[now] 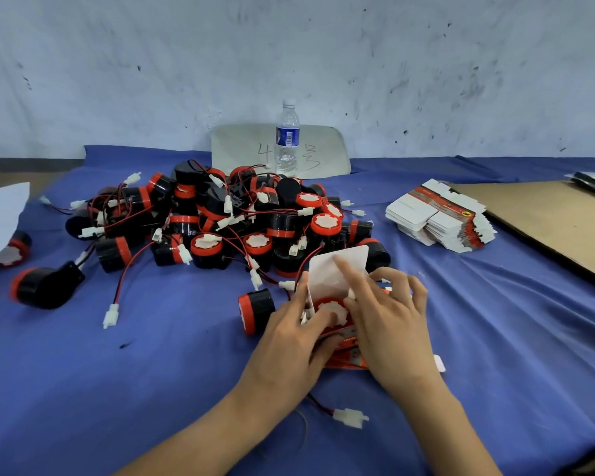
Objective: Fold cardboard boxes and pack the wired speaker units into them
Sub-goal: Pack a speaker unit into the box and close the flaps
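Left hand (291,341): grips the left side of the box (344,353), fingers curled round its edge, thumb up by the open end.
Right hand (389,324): holds the right side of the box with bent fingers; the index finger lies straight against the white flap (337,269).
Box: red printed card, on the blue cloth (152,372) between both hands, just in front of the pile. Its long axis runs away from the person, with the open end at the far side and tilted upward.
Flap: stands upright at the far edge of the open end, white inner face toward the camera.
Speaker (332,310): sits in the open end of the box, its red ring and white face pointing up and out of the mouth, its body in line with the box's length.
Wire (318,405): red and black, comes out below the left wrist toward the person and ends in a white plug (351,418) on the cloth.
Loose speaker (256,310): lies on its side just left of the left hand, red face pointing left.
Pile (220,218): many black and red speakers with tangled wires, behind the hands.
Flat boxes (440,221): a stack, far right of the pile.
Cardboard sheet (547,221): brown, at the right edge.
Water bottle (287,139): upright behind the pile, against the wall.
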`<move>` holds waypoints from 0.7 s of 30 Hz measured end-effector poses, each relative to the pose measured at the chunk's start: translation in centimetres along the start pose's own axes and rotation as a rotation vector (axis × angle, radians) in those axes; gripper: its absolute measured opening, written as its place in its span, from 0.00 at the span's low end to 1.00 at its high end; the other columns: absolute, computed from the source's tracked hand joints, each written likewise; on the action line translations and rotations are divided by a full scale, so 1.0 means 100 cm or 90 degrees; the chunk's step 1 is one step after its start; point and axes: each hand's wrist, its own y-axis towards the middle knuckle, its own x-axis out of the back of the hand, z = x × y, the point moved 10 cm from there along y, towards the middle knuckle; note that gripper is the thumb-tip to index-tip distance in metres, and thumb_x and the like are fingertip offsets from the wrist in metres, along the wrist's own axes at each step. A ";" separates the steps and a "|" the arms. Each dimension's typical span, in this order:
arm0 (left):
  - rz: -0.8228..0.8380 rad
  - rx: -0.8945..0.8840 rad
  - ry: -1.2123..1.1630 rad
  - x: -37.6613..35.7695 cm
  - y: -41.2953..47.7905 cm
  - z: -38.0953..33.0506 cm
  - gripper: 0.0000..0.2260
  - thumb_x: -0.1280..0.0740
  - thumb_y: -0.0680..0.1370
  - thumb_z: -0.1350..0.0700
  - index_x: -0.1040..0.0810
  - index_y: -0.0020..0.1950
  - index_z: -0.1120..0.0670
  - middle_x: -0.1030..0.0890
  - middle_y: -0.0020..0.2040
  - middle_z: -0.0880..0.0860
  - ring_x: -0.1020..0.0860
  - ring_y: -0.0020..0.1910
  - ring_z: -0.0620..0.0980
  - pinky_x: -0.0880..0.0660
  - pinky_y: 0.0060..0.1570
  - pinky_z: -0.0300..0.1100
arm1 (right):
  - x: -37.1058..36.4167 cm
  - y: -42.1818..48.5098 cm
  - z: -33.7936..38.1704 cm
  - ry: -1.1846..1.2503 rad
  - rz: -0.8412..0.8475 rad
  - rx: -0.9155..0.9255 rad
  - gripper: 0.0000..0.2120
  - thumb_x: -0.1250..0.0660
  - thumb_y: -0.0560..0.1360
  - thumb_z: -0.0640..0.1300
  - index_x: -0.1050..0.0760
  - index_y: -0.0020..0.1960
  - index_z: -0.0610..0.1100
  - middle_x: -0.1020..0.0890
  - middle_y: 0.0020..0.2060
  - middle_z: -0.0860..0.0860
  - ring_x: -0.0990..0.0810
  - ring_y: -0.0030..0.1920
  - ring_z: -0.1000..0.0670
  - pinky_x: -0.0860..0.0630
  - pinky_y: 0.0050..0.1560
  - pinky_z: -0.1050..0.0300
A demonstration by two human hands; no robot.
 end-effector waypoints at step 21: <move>-0.009 0.000 -0.017 0.001 0.000 -0.003 0.14 0.29 0.76 0.55 0.28 0.56 0.42 0.39 0.77 0.55 0.26 0.64 0.55 0.34 0.60 0.39 | 0.012 -0.005 -0.011 -0.037 -0.108 -0.087 0.05 0.31 0.69 0.40 0.16 0.43 0.45 0.18 0.32 0.53 0.29 0.51 0.47 0.40 0.63 0.41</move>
